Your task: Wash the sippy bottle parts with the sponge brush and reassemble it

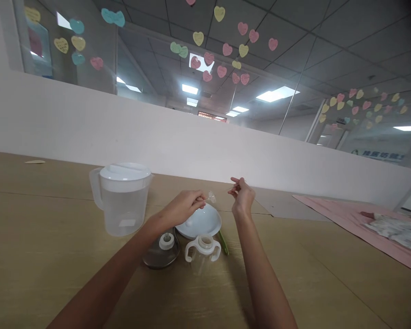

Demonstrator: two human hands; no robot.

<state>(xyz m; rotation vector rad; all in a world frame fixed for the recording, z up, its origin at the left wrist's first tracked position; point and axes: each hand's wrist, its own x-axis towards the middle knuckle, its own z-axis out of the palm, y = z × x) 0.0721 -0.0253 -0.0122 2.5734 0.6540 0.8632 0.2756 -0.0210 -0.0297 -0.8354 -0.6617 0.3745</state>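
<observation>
My left hand (192, 201) is closed in a pinch on a small clear flared piece (211, 197) above a white bowl (208, 224); its exact kind I cannot make out. To the right and slightly higher, my right hand (242, 196) is raised with bent fingers closed together; a thin, pale bit seems to show at the fingertips, too small to name. Below the hands stands a clear baby bottle (202, 260) with white handles and an uncapped top. Left of it, a white bottle collar with a clear tip (166, 241) rests on a dark grey lid or tray (160, 258).
A lidded translucent pitcher (125, 201) holding clear liquid stands at the left. A green, slender object (223, 242) lies beside the bowl. At the right, patterned cloth (397, 233) rests on a pink mat (342, 212). A white low wall (157, 141) backs the table.
</observation>
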